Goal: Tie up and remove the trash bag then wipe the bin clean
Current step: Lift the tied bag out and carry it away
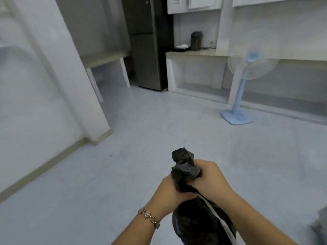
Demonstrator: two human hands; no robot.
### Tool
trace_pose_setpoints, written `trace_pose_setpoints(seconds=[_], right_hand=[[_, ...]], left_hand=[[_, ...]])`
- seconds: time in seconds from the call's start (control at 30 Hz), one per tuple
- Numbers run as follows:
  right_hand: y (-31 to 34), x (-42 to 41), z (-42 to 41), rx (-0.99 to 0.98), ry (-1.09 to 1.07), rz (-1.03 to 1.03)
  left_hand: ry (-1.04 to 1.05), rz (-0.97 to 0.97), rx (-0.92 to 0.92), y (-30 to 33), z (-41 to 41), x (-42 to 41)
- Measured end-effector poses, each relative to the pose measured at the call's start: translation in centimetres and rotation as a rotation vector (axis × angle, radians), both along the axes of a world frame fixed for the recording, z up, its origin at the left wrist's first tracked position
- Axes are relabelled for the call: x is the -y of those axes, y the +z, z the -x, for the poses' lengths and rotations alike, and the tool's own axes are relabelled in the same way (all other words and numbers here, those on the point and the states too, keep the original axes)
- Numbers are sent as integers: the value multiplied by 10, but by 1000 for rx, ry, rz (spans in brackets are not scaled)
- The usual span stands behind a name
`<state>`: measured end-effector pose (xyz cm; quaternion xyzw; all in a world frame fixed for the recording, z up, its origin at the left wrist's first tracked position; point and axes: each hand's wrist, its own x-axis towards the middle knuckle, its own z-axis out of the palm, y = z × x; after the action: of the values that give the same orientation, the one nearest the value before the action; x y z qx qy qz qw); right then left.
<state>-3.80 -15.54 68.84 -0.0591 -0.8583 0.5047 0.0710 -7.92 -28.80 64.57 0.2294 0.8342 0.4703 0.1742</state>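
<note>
Black trash bag (192,218): held up over floor (159,131), neck bunched. Left hand (172,190) & right hand (209,179) both gripped the neck, touching. Bracelet (149,216) on left wrist. Blue fan (247,71) stood far right, bkgd.

Both my forearms reach forward from the bottom of the view and meet in the middle, bare to the wrists. My left hand (170,190) is curled tight, knuckles up, fingers wrapped around the gathered neck of the black bag (185,172). A thin bracelet (149,218) sits on that wrist. My right hand (209,179) clamps the same neck just above and beside it, fingers folded under, back of the hand facing up. The two hands press close together, almost touching.
</note>
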Motion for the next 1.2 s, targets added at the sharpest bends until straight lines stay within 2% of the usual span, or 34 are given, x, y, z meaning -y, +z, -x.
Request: trace_pose_setpoints(seconds=[0.23,0.47,0.63,0.83,1.03,1.2], right_hand=[[69,169,68,-116,245,-49],[71,294,152,-132,454,-154],[50,353,246,-106,516,-152],[40,416,402,-50,615,-203],[33,483,550,-24,680,-257],[8,538,666,-18,639,-232]], left_hand=[[346,63,-285,79,33,163],[579,221,-358,74,100,279],[661,234,-309,49,191,338],[756,269,-196,32,338,396],[875,145,-103,23,476,459],[839,170,-103,2,597,513]])
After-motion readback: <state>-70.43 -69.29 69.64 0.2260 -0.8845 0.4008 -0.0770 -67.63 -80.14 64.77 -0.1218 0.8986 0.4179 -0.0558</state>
